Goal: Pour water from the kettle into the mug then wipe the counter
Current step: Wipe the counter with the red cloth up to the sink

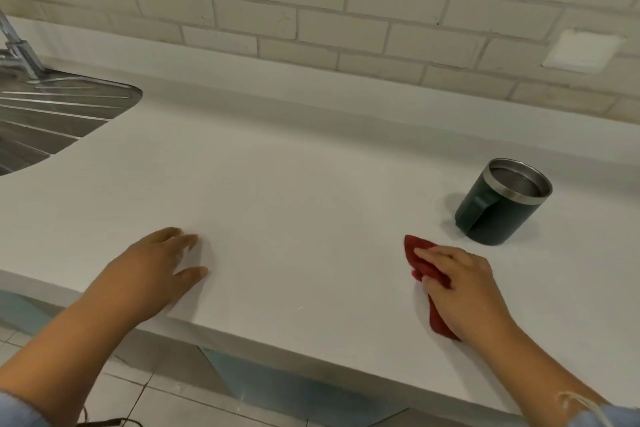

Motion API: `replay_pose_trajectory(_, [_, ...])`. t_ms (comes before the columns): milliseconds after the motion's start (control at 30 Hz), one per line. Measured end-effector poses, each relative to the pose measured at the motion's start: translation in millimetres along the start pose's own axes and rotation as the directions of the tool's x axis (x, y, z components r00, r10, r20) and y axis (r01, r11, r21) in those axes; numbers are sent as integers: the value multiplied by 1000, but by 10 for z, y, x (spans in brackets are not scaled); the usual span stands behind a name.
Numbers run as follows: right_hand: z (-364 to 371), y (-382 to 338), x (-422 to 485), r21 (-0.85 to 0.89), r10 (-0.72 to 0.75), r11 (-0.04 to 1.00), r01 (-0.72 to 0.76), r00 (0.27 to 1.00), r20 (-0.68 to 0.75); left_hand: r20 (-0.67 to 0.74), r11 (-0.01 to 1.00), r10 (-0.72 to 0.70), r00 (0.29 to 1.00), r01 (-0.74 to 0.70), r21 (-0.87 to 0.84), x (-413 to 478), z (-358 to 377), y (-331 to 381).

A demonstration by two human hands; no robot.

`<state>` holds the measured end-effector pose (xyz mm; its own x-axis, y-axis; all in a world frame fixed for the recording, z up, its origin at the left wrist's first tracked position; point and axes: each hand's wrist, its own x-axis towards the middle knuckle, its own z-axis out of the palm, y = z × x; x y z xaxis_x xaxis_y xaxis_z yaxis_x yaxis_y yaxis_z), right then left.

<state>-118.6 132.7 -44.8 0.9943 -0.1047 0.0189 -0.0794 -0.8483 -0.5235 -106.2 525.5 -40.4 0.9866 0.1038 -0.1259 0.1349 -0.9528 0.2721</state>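
I judge this to be the wiping step: the kettle is nowhere in my view, and my right hand (462, 288) is pressed down on a red cloth (424, 263) on the white counter (294, 191). The fingers (438, 258) of that hand are spread and curled over the cloth, pinning it flat under the palm instead of pinching it up; the cloth shows past my fingertips and trails back under the heel of my hand toward the counter's front edge. The mug (498, 204) stands upright just beyond and a little to the outer side of those fingers, near but not touching the cloth, its handle turned toward me. Its steel inside is visible, but I cannot tell whether there is water in it. My left hand (156, 270) rests palm-down on the counter, well apart from the cloth, fingers loose and holding nothing, thumb spread toward the middle. Far out beyond that hand lies the steel draining board (52, 114) of the sink. I see no puddle or drips on the surface, though the white top would hide a thin film. The next move, as I read it, calls for steady downward pressure and a sweep of the cloth across the open stretch between my two hands, keeping the stroke clear of the mug so I do not knock it.
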Motion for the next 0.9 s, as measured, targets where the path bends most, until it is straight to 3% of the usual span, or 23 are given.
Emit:
replay_pose_trajectory(67, [69,135,-63,-227,-23,974,26,1000,16,51,999,-27,998,26,20,-7,5,-6])
replay_pose_trajectory(433, [285,-288,-120,-190,-168,959,209,963,211,39,1000,-24,999,23,19,-8,36,-15])
replay_pose_trajectory(667, [737,-874,-122,-229,-101,965,129,987,128,-24,987,84,996,-79,140,82,61,-146])
replay_pose_trajectory(767, [1024,-1287,-44,-199,-110,972,126,990,87,-61,983,183,981,-181,34,146,-52,-334])
replay_pose_trajectory(900, [1476,-1861,169,-197,-178,963,184,983,48,-135,982,166,977,-176,-61,433,-296,-854])
